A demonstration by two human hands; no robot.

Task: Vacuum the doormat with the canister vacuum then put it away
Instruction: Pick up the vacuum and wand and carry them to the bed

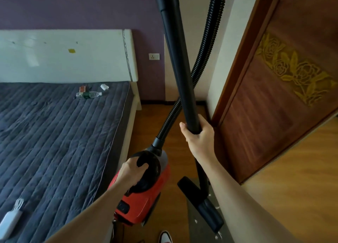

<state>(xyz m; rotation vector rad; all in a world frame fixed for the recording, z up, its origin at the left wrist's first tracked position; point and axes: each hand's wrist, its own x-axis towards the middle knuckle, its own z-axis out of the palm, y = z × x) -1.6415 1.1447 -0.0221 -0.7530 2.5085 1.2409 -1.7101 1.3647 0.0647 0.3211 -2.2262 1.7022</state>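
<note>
Red and black, the vacuum (pixel 140 193) hung low between the bed (pixel 54 133) and the door (pixel 274 96), its handle wrapped by the left hand (pixel 132 171), fingers curled shut through the loop. The right hand (pixel 198 133) gripped the wand (pixel 175 60) closed, thumb on the near side, well above and to the right of the canister. The wand's long axis ran steeply up and away from that hand, and below it down to the nozzle (pixel 199 200), which lay on the grey mat (pixel 199 230). White specks showed on the mat beside the nozzle. The hose (pixel 203 60) crossed behind the wand down into the canister's front. The mat lay directly below the right forearm, so that hand seemed better placed to steer the nozzle.
</note>
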